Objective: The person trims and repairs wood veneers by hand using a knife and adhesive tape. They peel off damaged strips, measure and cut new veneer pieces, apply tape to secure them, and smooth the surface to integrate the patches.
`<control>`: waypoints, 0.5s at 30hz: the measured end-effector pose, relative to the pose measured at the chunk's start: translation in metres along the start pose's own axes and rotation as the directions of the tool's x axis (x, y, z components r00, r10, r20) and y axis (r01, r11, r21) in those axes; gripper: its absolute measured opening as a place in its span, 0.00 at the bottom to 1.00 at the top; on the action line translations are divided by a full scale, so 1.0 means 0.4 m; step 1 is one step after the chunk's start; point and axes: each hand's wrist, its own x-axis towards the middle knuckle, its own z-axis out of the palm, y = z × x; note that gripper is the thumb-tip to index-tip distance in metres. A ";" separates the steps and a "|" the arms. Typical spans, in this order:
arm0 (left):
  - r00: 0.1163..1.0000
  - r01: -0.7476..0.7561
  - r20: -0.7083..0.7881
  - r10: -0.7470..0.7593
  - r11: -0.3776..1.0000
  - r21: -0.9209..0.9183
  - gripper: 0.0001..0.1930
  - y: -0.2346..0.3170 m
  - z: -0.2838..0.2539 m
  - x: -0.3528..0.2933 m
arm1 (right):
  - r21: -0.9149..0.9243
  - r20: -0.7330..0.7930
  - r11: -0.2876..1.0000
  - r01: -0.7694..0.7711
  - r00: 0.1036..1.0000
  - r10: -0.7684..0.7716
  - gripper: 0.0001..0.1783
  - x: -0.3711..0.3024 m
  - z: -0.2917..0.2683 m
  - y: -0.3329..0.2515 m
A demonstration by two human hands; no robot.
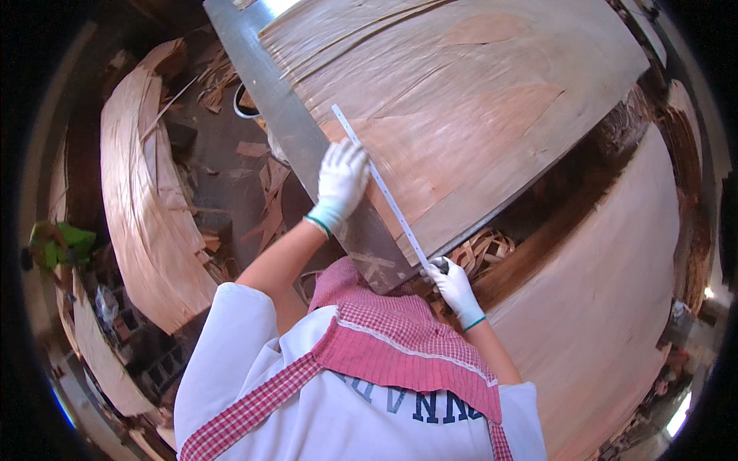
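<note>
A: Where is the white strip (pixel 394 209)?
B: On the veneer sheet (pixel 461 100), over the near-left part of the counter (pixel 292 115). It slants from the counter's near corner up and inward from its left edge.

A: Left hand (pixel 342 178)?
B: White glove, fingers extended and close together, laid down at the strip's side. Fingertips touch it above the middle; the palm sits toward the counter's left edge. Much of the strip runs on below them, bare.

A: Right hand (pixel 455 293)?
B: Also gloved, at the strip's lower end by the near corner. Fingers bent, closed on a small dark object (pixel 441 266); kind too small to tell. Whether they also pinch the strip, cannot tell.

A: Surroundings?
B: Curled wood offcuts (pixel 480 250) just off the counter's near edge, right of the right hand. A broad pale sheet (pixel 592 307) beyond them. Off the left edge, well apart, a curved veneer stack (pixel 142 192).
</note>
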 end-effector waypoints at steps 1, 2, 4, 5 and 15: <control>1.000 -0.001 0.010 0.002 1.000 -0.028 0.16 0.062 -0.006 -0.048 | 0.031 0.016 0.998 0.055 0.998 -0.055 0.11 0.002 -0.001 0.014; 0.999 -0.022 0.039 0.026 0.996 -0.082 0.17 0.129 -0.025 -0.091 | 0.035 0.010 0.999 0.033 0.999 -0.033 0.11 -0.006 -0.001 0.004; 0.952 -0.060 0.293 0.085 0.994 -0.093 0.24 0.234 -0.052 -0.193 | 0.069 0.014 0.997 0.027 1.000 -0.028 0.11 -0.012 0.007 -0.010; 0.908 -0.109 0.394 0.141 0.989 -0.101 0.30 0.277 -0.069 -0.238 | 0.033 0.015 0.993 0.114 0.993 -0.114 0.12 0.002 0.006 0.022; 0.827 -0.010 0.557 0.084 0.991 -0.135 0.29 0.381 -0.094 -0.139 | -0.411 0.002 0.860 0.302 0.944 -0.331 0.08 0.152 -0.357 -0.291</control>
